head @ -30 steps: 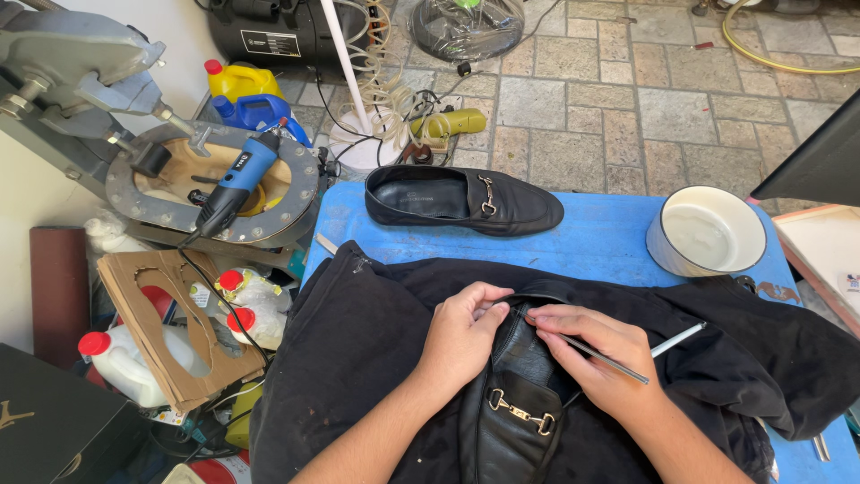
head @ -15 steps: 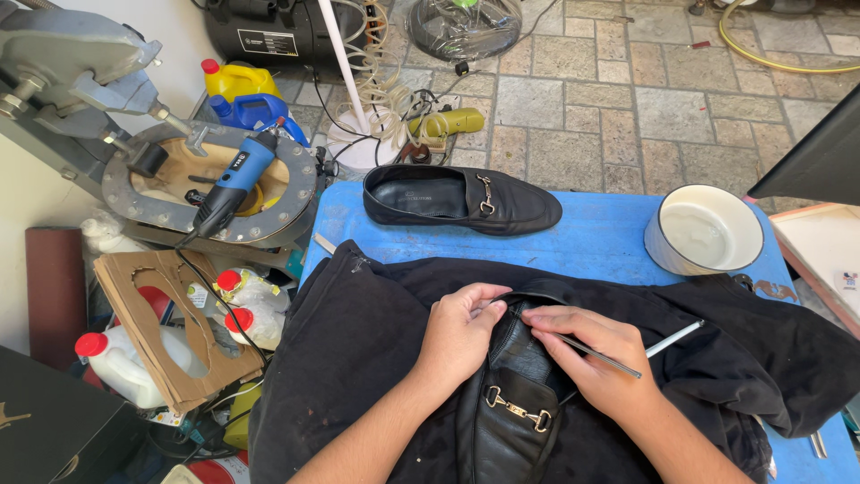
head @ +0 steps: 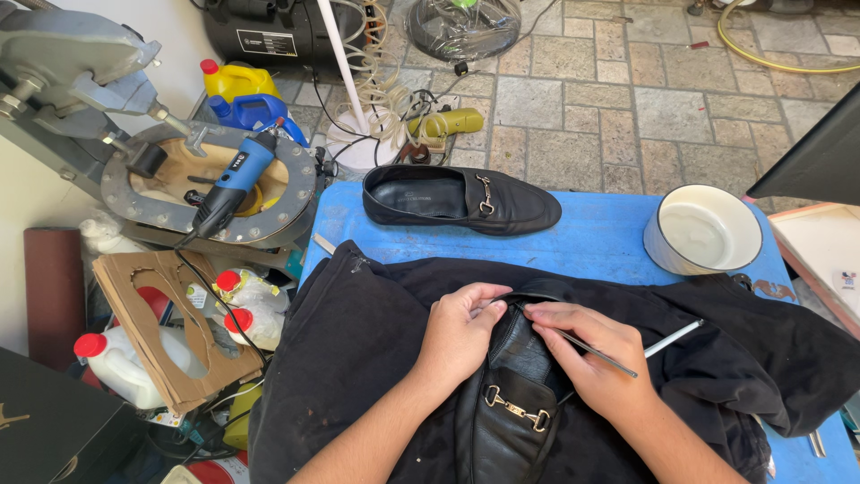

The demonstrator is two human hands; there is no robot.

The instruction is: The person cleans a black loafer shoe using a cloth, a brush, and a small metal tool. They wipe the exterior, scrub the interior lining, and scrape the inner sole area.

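Head view. Blue desk [head: 600, 242] shows bare surface only beyond the hands, between the second loafer [head: 461, 199] and the white bowl [head: 704, 230]; its near part lies under a black cloth [head: 358, 341] that spills over the left edge. Clutter crowds the floor left of the hands.

Count: two black loafers, each with one metal bit buckle; one bowl; one blue rotary tool [head: 228, 184] up left; two red-capped white jugs [head: 112, 363] visible.

Left hand [head: 461, 333] curled, fingertips pinching the collar of the near loafer [head: 511, 403]. Right hand [head: 596, 358] closed around a thin silver pen-like tool [head: 627, 358], tip at the collar. That loafer lies on the cloth, between both wrists, leather creased, glossy.
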